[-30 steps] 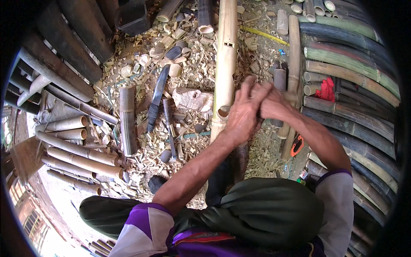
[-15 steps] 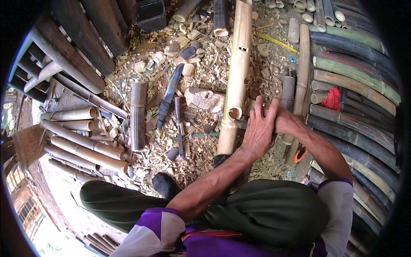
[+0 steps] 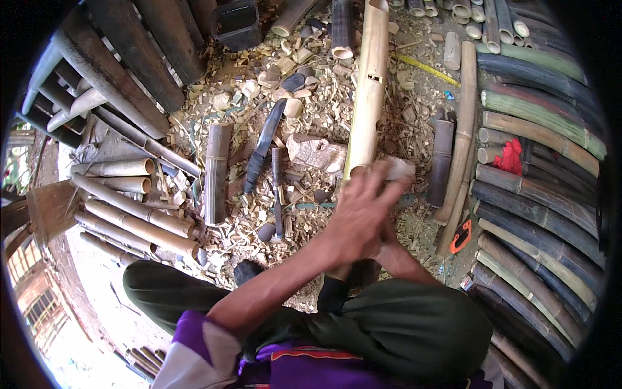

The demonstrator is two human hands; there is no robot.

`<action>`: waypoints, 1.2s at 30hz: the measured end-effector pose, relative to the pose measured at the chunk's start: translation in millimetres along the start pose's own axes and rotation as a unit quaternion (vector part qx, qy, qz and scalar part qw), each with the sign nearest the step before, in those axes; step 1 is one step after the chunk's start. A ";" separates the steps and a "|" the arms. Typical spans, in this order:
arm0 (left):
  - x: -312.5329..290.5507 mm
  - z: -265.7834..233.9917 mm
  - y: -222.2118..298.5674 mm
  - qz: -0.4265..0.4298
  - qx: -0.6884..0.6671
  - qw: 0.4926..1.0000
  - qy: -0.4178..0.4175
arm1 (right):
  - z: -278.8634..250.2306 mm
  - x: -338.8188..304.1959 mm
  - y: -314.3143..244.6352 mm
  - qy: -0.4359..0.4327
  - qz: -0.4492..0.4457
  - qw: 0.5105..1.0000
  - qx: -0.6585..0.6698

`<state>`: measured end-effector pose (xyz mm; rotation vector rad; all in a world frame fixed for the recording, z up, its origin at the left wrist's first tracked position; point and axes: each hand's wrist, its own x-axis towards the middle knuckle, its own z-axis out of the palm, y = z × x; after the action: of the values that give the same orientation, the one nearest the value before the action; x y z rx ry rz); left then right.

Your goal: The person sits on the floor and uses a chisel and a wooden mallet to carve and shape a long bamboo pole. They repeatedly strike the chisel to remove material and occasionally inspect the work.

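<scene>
A long pale bamboo tube (image 3: 367, 91) with small cut notches lies on the chip-strewn ground, running away from me. My left hand (image 3: 363, 217) is blurred, fingers spread, over the tube's near end. My right hand is hidden beneath it; only its forearm (image 3: 403, 262) shows. A pale flat piece (image 3: 400, 167) sits at the left fingertips; I cannot tell what holds it. A dark-bladed machete (image 3: 262, 152), a slim chisel-like tool (image 3: 277, 194) and a wood block (image 3: 317, 152) lie just left of the tube.
A short bamboo section (image 3: 217, 172) lies further left. Stacked bamboo poles (image 3: 538, 194) line the right side and more poles (image 3: 129, 217) the left. An orange-handled tool (image 3: 461, 235), a red cloth (image 3: 512, 155), a yellow tape (image 3: 427, 70) and a black tub (image 3: 236, 23) lie around.
Both hands were together at the tube's near end. The left hand has since opened its fingers and covered the right hand. The view has tilted slightly.
</scene>
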<state>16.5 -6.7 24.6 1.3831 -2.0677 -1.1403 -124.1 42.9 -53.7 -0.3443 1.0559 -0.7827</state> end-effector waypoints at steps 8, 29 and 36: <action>-99.6 -39.6 -10.3 -0.206 0.136 0.963 -0.109 | 26.6 -2.3 -18.7 -0.059 0.181 0.975 0.113; -54.0 -33.6 -52.4 -0.280 -0.011 0.927 -0.249 | 15.7 26.3 -49.0 -0.017 0.232 0.970 0.076; -73.0 74.8 3.3 -0.379 -0.221 0.898 -0.043 | -3.7 26.9 -53.1 0.024 0.154 0.937 -0.312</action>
<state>-6.5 89.6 -8.8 1.9544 -1.1664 -1.8513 -142.0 -12.5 -40.8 -0.6801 1.3558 -0.1566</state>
